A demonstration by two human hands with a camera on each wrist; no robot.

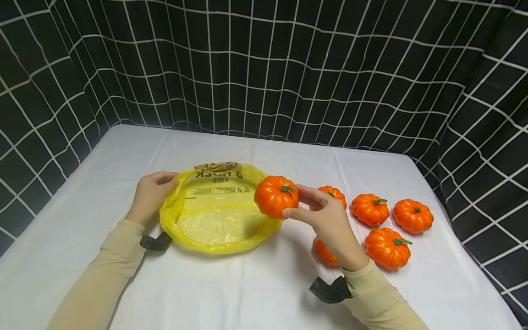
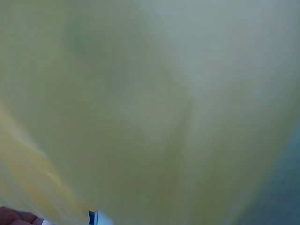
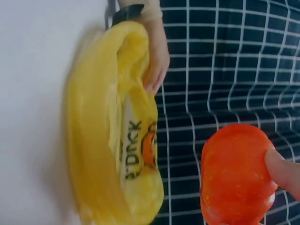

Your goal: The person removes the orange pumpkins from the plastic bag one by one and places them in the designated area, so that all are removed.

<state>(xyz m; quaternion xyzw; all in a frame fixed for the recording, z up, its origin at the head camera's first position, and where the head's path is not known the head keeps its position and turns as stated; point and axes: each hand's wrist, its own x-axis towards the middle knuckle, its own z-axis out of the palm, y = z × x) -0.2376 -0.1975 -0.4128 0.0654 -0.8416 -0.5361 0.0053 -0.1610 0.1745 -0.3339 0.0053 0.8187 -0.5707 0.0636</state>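
A yellow plastic bag [image 1: 220, 247] with printed lettering stands on the table, its round mouth spread wide and facing up. My left hand [image 1: 150, 195] pinches the bag's left rim, and the bag [image 2: 140, 117] fills most of the left wrist view as a blur. In my right hand [image 1: 326, 215] is a small orange pumpkin [image 1: 275, 197] with a green stem, gripped between thumb and fingers. It is raised beside the bag's right rim, overlapping that rim in the head view. The right wrist view has the pumpkin [image 3: 236, 173] at its lower right, apart from the bag [image 3: 93, 140].
Several more orange pumpkins lie right of the bag, among them one at the far right [image 1: 412, 216], one nearer the front [image 1: 387, 249] and one partly behind my right wrist [image 1: 326, 252]. A black curtain with white grid lines [image 1: 264, 68] encloses the white-covered table [image 1: 198, 293].
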